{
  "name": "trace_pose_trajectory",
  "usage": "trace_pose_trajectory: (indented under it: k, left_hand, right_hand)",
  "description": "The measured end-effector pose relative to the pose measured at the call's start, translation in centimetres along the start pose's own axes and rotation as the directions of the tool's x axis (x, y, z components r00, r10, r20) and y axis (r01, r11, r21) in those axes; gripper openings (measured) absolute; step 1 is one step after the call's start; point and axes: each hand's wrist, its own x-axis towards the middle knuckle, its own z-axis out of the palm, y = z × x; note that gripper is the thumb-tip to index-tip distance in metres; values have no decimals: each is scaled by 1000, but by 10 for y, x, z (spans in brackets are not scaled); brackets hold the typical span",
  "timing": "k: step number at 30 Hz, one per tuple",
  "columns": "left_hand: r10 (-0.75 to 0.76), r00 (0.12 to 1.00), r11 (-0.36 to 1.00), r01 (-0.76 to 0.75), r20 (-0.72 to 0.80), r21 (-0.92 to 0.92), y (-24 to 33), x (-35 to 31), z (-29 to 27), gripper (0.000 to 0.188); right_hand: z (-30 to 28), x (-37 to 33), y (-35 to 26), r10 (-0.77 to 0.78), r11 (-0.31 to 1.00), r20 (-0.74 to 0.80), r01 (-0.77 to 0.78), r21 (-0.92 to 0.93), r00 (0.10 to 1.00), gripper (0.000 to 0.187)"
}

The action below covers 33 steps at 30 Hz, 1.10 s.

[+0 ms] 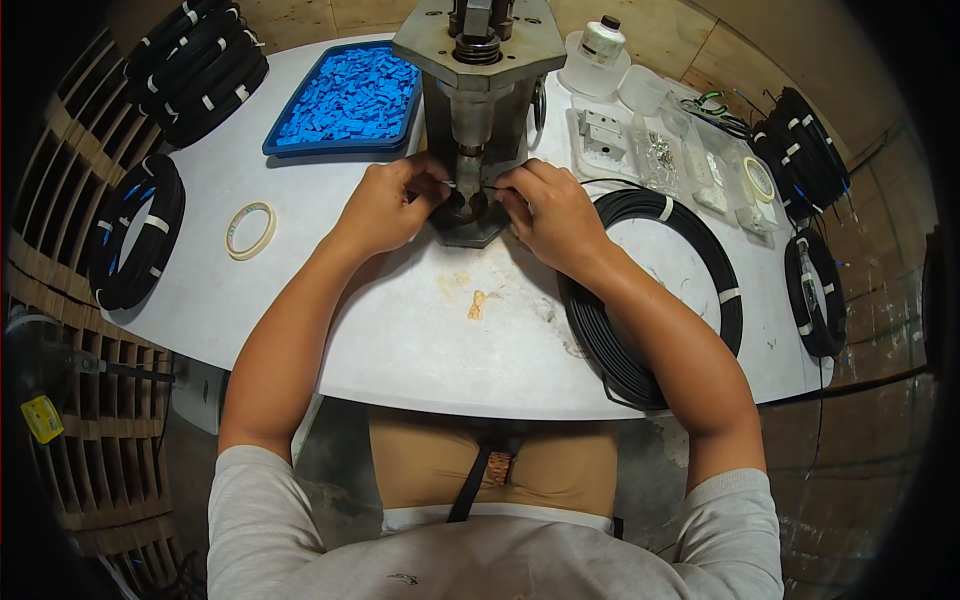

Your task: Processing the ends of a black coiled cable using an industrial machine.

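Note:
Both my hands are at the lower part of a metal bench press [470, 150], one on each side of its ram. My left hand [392, 203] is closed in a pinch beside the ram; what its fingertips hold is too small to make out. From the right, my right hand [550, 208] pinches a thin black cable, whose end points in under the ram. That cable runs behind the hand to a large coil of black cable [730, 275] on the table, partly covered by my right forearm. The press base [470, 238] shows between my hands.
A blue tray [290, 151] full of small blue pieces stands left of the press. Tape roll [270, 232] and black coils [165, 235] lie further left. At right are clear boxes of small parts [660, 150], a white bottle [602, 42] and more coils [815, 290].

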Motion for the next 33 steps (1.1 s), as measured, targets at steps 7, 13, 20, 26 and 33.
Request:
trace_pose_trajectory:
  k: [7,13,20,26,33]
  left_hand:
    - [-5,1000,1000,5,-2,22,1,0,0,14]
    - [17,999,1000,-17,-29,10,-2,-1,2,14]
    - [13,1000,1000,-13,-8,21,-2,0,1,15]
    - [0,1000,1000,0,-3,12,-1,0,1,15]
    - [-14,1000,1000,14,-2,-4,-3,0,1,14]
  right_hand:
    - [0,1,-3,14,1000,-6,-14,-4,1000,12]
    - [-1,1,-4,21,1000,-10,-21,-11,1000,13]
    - [0,1,-3,19,1000,-12,-19,15,1000,13]
    - [-1,1,-3,14,1000,-22,-14,0,1000,13]
    - [-2,1,-4,26,1000,-5,-26,-7,1000,15]
